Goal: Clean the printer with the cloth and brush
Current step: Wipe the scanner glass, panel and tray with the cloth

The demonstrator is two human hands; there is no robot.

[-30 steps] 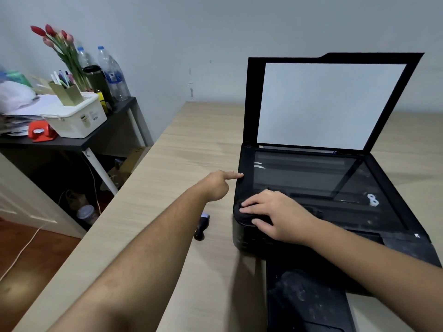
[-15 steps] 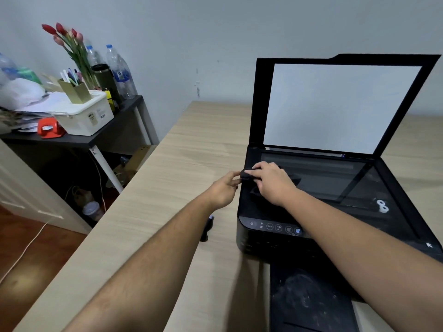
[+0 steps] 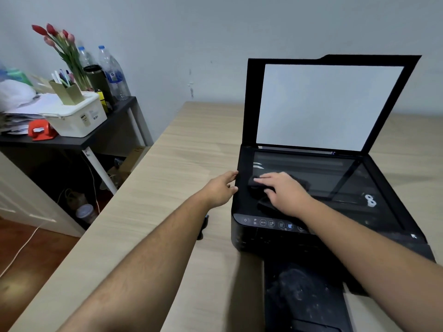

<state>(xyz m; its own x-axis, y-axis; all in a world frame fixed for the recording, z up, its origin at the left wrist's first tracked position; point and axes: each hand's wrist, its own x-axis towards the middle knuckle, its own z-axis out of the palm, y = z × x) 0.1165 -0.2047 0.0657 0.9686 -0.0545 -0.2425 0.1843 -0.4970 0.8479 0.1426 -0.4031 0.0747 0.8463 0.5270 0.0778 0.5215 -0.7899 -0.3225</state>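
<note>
Right hand [image 3: 285, 194] flat, fingers straight, atop cloth [image 3: 254, 188] at left edge of printer [image 3: 244, 236] glass. Left hand [image 3: 221, 188] relaxed, fingertips touching printer's side.

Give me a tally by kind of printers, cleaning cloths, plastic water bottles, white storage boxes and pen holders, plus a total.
Printers: 1
Cleaning cloths: 1
Plastic water bottles: 2
White storage boxes: 1
Pen holders: 1
Total: 6
</note>
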